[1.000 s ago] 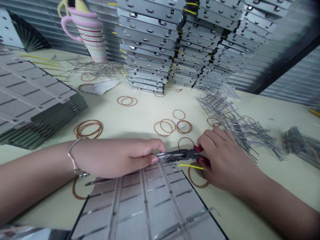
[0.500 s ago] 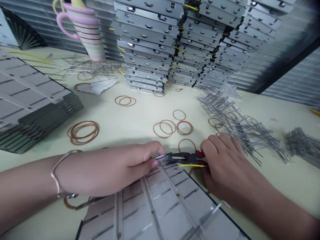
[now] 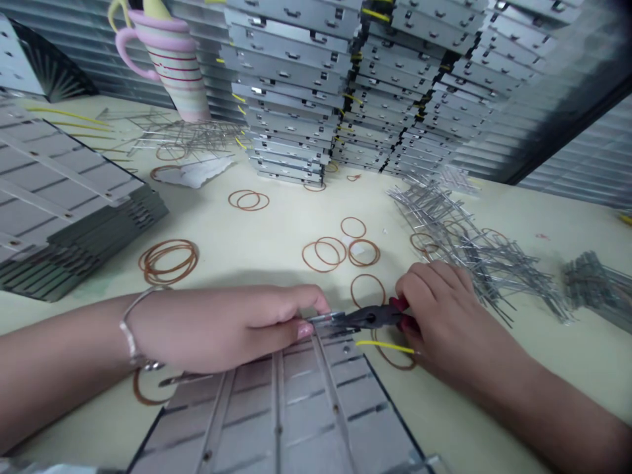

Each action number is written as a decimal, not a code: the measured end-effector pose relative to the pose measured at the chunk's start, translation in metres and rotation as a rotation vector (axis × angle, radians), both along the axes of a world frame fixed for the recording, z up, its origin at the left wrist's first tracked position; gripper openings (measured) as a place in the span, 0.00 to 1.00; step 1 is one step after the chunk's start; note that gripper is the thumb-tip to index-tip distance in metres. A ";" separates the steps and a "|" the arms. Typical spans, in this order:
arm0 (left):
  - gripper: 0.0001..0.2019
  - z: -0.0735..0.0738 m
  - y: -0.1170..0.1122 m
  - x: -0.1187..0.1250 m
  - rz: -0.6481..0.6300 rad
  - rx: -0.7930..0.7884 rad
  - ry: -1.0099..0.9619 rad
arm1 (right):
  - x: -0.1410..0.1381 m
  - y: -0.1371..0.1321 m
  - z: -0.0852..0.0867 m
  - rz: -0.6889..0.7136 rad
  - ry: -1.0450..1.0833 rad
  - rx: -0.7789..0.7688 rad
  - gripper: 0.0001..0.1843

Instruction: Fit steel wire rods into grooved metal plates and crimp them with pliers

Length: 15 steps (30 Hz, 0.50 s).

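Observation:
My right hand (image 3: 437,309) grips a pair of pliers (image 3: 370,317) with dark jaws and red handles. The jaws point left and look closed at the far edge of a pale panel (image 3: 257,421) with metal strips across it. At that same edge, my left hand (image 3: 276,326) is closed with thumb and index finger on the panel, beside a small metal end (image 3: 320,318) that the plier tips touch. What the jaws bite on is too small to make out. A yellow wire (image 3: 385,343) sticks out from the panel's right corner below the pliers.
Stacks of metal panels (image 3: 291,99) stand at the back, and another stack (image 3: 54,178) at the left. Loose metal rods (image 3: 474,257) are heaped at right. Rubber bands (image 3: 168,262) lie about the table. A striped mug (image 3: 175,66) stands at back left.
The plier jaws have drawn together and tilted slightly. The panel has swung a little to the left under my hands, and the yellow wire sits lower.

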<state>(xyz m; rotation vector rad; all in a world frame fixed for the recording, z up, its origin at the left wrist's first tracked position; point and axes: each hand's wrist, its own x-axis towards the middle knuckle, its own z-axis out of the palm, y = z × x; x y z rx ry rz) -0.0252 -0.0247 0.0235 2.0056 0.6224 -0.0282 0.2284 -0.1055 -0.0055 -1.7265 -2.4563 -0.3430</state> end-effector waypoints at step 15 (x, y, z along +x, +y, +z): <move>0.11 0.010 0.018 0.001 -0.319 -0.421 0.116 | -0.029 0.066 0.104 0.735 -0.430 -0.199 0.13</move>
